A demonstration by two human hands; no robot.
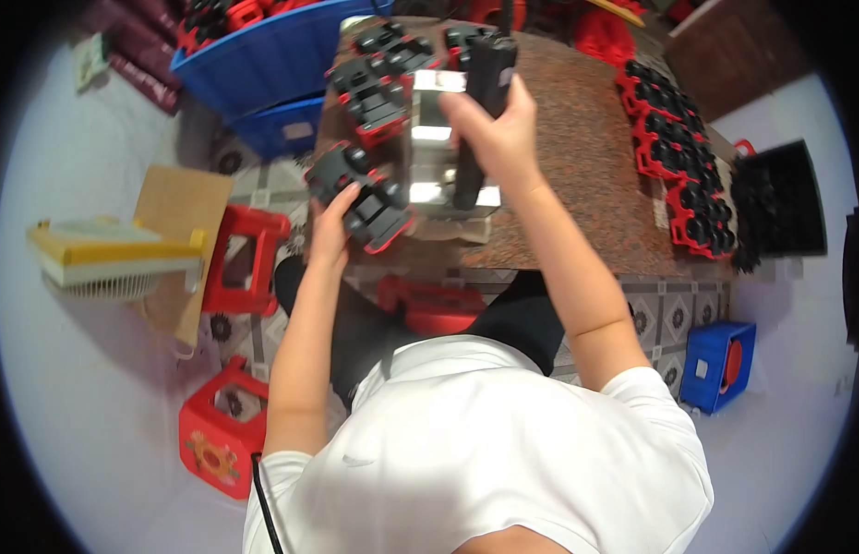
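My left hand [329,233] is closed on the near end of a toy car [380,220], black with red edges, its underside facing up. It is at the table's front left edge. My right hand [505,138] grips a long black tool [490,78] that looks like an electric screwdriver, held nearly upright in the picture. Its tip is hard to make out. Under and beside the tool stands a shiny box-like holder [431,171], blurred by glare. Beyond my left hand, more upturned toy cars [366,97] lie on the brown speckled table [577,138].
Rows of red and black toy cars [674,148] line the table's right side, beside a black bin [800,198] of small dark parts. A blue crate [272,57] of red and black pieces stands at the far left. Red stools [275,260] and a yellow-and-white fan [115,247] are left.
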